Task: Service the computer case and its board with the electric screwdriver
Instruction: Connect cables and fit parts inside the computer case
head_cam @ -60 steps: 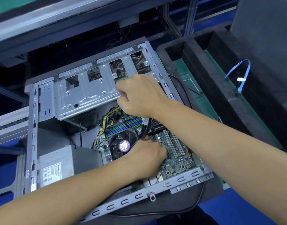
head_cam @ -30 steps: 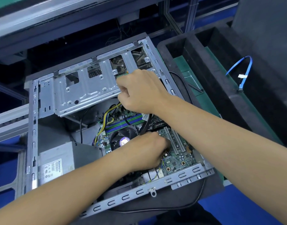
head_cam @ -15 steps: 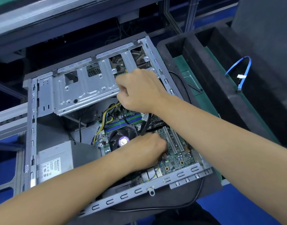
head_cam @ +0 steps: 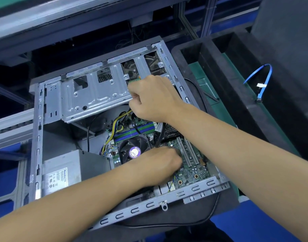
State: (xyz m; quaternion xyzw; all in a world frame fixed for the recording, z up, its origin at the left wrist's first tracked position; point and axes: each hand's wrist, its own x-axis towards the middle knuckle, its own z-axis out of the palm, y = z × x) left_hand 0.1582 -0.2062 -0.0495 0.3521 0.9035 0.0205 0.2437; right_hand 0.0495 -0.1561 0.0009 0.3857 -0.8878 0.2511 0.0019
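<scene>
The open computer case [head_cam: 38,137] lies on its side with the green board [head_cam: 193,169] inside. My right hand [head_cam: 155,100] is a fist over the drive cage [head_cam: 90,98], gripping the electric screwdriver, of which only a green end [head_cam: 133,80] and a black part [head_cam: 159,135] below the hand show. My left hand [head_cam: 160,165] rests on the board just right of the CPU fan [head_cam: 134,151], fingers curled downward. What is under those fingers is hidden.
A grey power supply [head_cam: 67,172] fills the case's lower left. Yellow and black wires [head_cam: 114,126] run by the memory slots. A black cable [head_cam: 202,219] loops outside the front rail. A black foam tray [head_cam: 237,95] with a blue cable [head_cam: 264,79] stands to the right.
My left hand has crept slightly right across the board, off the fan and toward the white slots. My right hand has stayed in its fist at the drive cage.
</scene>
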